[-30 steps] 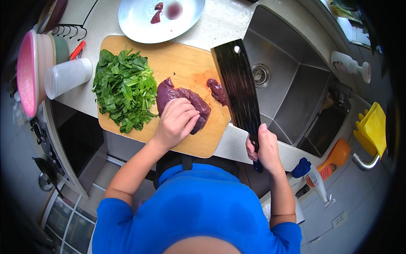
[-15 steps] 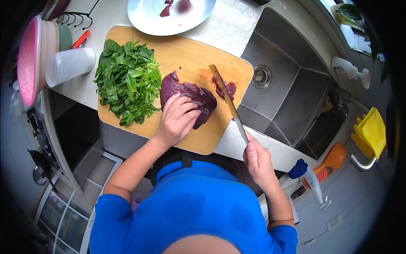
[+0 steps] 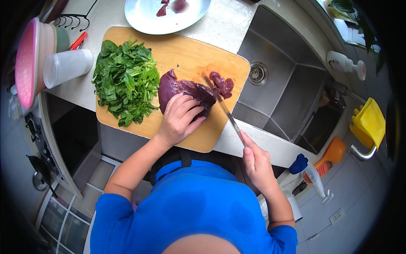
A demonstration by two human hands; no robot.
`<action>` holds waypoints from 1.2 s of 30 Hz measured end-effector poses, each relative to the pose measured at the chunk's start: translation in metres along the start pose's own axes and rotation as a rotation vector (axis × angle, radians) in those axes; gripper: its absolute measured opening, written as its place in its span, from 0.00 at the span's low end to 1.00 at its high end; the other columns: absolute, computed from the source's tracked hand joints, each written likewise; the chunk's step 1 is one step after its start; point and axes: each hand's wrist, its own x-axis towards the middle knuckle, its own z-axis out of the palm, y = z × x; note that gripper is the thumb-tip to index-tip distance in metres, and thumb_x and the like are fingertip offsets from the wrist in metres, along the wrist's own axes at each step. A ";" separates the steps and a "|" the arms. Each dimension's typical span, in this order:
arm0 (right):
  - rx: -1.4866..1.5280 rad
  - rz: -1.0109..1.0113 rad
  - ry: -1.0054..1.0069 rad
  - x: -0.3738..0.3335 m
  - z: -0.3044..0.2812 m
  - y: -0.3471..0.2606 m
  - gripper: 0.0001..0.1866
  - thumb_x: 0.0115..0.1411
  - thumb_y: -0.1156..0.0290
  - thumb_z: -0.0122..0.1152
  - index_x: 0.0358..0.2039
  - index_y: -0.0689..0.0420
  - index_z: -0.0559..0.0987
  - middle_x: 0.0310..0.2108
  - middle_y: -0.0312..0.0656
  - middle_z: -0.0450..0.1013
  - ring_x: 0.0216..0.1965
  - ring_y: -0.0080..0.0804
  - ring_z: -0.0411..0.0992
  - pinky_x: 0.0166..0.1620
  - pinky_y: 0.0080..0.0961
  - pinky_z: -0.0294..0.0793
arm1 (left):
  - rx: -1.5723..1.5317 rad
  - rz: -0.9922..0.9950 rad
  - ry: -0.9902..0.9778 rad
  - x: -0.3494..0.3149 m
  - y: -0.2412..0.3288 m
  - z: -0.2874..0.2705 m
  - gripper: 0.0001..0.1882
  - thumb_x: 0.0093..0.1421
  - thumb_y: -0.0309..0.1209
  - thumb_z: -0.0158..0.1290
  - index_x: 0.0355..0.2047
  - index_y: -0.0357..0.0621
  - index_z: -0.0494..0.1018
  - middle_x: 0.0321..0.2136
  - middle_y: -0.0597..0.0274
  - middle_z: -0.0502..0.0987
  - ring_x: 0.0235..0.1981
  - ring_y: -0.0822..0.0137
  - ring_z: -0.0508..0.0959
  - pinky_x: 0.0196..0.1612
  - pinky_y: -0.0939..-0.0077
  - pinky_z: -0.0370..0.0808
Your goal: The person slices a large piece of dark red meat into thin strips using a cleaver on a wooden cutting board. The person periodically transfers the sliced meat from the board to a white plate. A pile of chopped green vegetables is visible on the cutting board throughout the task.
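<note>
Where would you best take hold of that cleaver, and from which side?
The cleaver is probably best gripped by its handle, from the near side, as the right hand does: its blade, seen edge-on, points away between the liver and cut slices.

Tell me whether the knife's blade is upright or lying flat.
Roughly upright: seen from above, the knife in the right hand shows only a thin edge-on strip between the large meat piece and the smaller slices.

Dark red meat (image 3: 186, 87), green leaves (image 3: 127, 80), tan board (image 3: 190, 51)
</note>
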 end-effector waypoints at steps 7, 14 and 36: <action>-0.074 0.049 -0.058 -0.001 0.010 0.010 0.22 0.66 0.65 0.53 0.58 0.60 0.70 0.36 0.56 0.77 0.36 0.53 0.77 0.42 0.36 0.77 | 0.074 -0.014 -0.072 0.004 -0.001 0.004 0.21 0.46 0.33 0.64 0.40 0.37 0.76 0.43 0.51 0.73 0.49 0.49 0.72 0.55 0.47 0.66; 0.050 0.056 -0.035 0.004 0.016 0.011 0.21 0.67 0.65 0.50 0.58 0.61 0.70 0.42 0.58 0.76 0.43 0.54 0.76 0.47 0.36 0.75 | 0.148 -0.055 -0.150 0.010 0.004 0.007 0.27 0.45 0.37 0.64 0.45 0.40 0.73 0.48 0.52 0.71 0.55 0.51 0.68 0.58 0.49 0.61; 0.398 0.226 0.030 -0.005 -0.012 0.016 0.22 0.71 0.60 0.45 0.60 0.59 0.69 0.20 0.33 0.66 0.22 0.19 0.65 0.29 0.20 0.68 | 0.110 -0.070 -0.473 0.070 0.005 -0.010 0.20 0.44 0.17 0.51 0.40 0.40 0.75 0.45 0.58 0.73 0.47 0.54 0.73 0.50 0.62 0.68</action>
